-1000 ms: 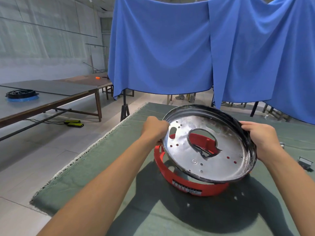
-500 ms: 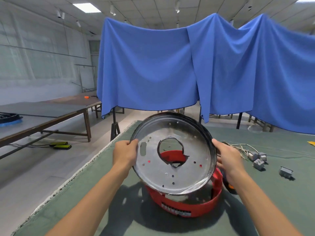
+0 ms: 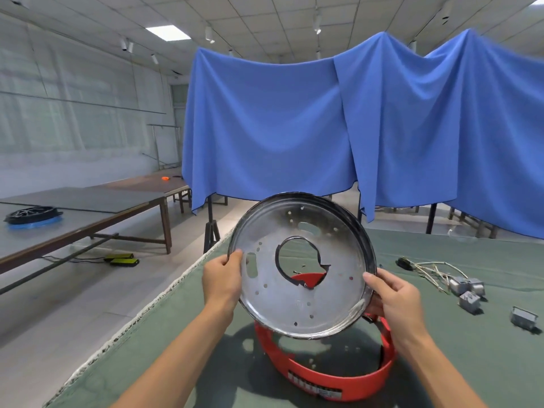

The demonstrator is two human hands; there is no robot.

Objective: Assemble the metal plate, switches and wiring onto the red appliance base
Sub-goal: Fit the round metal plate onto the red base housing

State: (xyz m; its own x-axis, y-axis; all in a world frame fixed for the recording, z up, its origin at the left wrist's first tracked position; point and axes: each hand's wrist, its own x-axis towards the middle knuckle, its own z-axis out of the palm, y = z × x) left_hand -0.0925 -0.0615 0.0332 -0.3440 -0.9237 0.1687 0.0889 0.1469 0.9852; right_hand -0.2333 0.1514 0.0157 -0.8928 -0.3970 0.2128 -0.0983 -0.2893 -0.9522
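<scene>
Head view: plate held up over base

Both hands grip the metal plate (image 3: 300,266) by its rim, left hand (image 3: 222,279) at the left edge, right hand (image 3: 393,298) at the lower right. It is tilted steeply, clear above the red base (image 3: 326,375) on the green cloth (image 3: 471,363). Switches (image 3: 468,291) and wires (image 3: 426,267) lie to the right.

Looks like some kind of big workshop or assembly hall: tiled drop ceiling (image 3: 265,16) with panel lights running overhead, blue cloth (image 3: 294,128) hanging as a backdrop on stands, long bare work tables (image 3: 88,207) sitting along the left, and a green-covered bench (image 3: 471,363) with loose switches (image 3: 468,290) and wiring (image 3: 432,267) lying on it.
</scene>
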